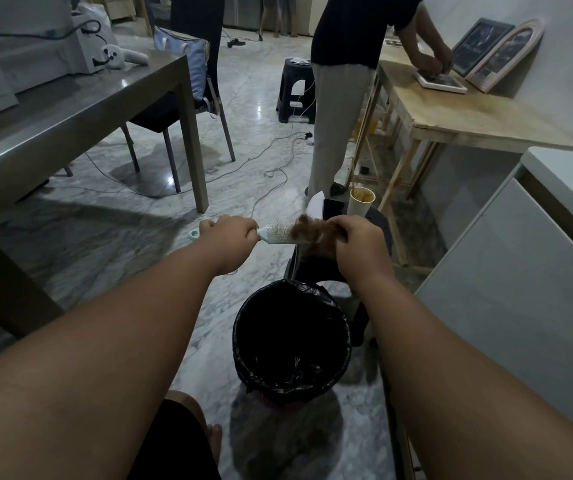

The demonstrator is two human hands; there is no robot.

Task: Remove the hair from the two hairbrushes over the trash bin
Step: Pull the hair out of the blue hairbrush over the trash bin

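My left hand (231, 233) grips the handle of a pale mint hairbrush (274, 233), held level at arm's length with its bristles facing me. A brown clump of hair (304, 230) covers the brush's right end, and my right hand (351, 240) is pinched on that clump. The trash bin (243, 327), lined with a black bag, stands on the floor below and nearer to me than the brush. A second hairbrush is not in sight.
A black stool (380, 223) behind my right hand carries a phone (333, 207), a white object and a paper cup (361, 202). A person (344, 81) stands at a wooden table (468, 116). A grey table (70, 109) is left, a white cabinet (520, 271) right. Cables cross the floor.
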